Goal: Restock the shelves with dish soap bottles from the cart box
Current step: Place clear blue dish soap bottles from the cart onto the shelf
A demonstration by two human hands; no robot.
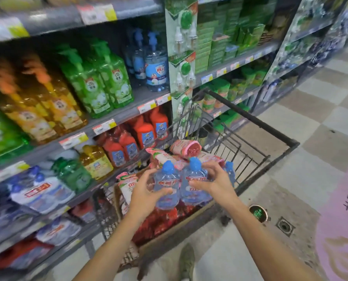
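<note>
Two clear blue dish soap bottles with blue caps are lifted over the cart box (169,233). My left hand (143,194) is wrapped around the left bottle (167,189). My right hand (214,179) grips the right bottle (194,185). A third blue-capped bottle (230,171) shows just behind my right hand; I cannot tell whether that hand also holds it. The cardboard box sits in a black wire cart (250,159) and holds pink and red refill pouches (186,149). Matching blue bottles (45,191) stand on a lower shelf at the left.
Grey shelves (112,118) on the left carry orange, green, red and blue soap bottles with price tags. Green boxed goods fill the shelves beyond the cart. A checkered tile floor, a floor drain (284,226) and a pink mat (343,220) lie to the right. My shoe (186,262) is below.
</note>
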